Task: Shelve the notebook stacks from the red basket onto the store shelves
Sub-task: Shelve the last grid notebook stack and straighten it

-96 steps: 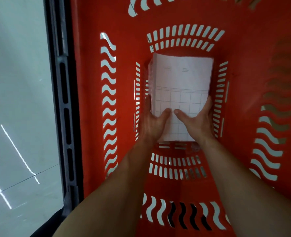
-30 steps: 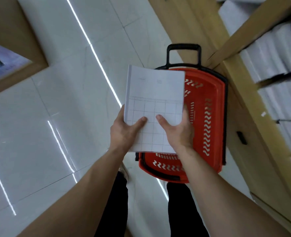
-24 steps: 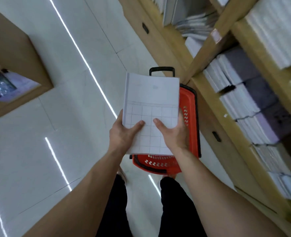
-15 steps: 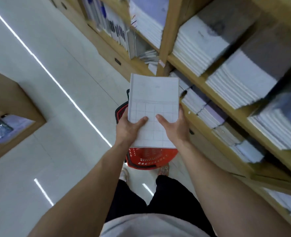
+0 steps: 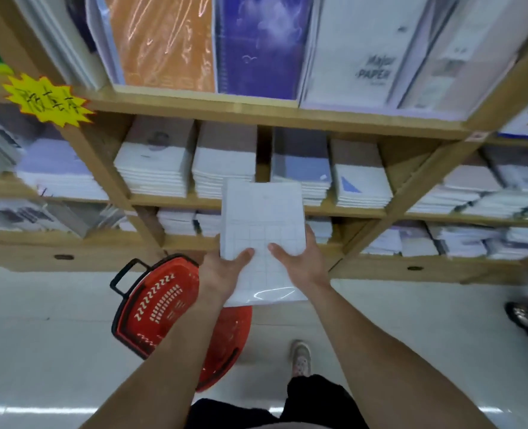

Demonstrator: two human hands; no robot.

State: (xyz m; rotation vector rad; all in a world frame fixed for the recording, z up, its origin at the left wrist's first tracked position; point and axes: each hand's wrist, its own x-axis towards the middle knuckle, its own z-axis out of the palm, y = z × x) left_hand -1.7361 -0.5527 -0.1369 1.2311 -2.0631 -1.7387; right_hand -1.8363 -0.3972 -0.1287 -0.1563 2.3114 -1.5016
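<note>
Now the notebook stack (image 5: 264,230) is well clear of the red basket (image 5: 163,308) and faces the shelves head-on, where a moment ago it was only being lifted and swung round past the floor; by my reading the fetch is done and the placing is next. Both hands close on its near end: the left hand (image 5: 222,274) and the right hand (image 5: 301,263) each lay a thumb on the top cover, the remaining fingers curled out of sight beneath. The stack is a flat white rectangular block with a pale printed grid, and a glossy glare near the wrists suggests clear plastic wrap. Beyond the fingertips, its far edge overlaps the front lip of the wooden shelf (image 5: 343,212), which looks like pale, smooth board. Past that lip lie neat shelved piles (image 5: 225,174) of similar white booklets, their page edges ribbed. Above the fingers stand larger orange and purple pads in shiny film. Below the wrists the slotted plastic basket sits on pale glossy floor.
</note>
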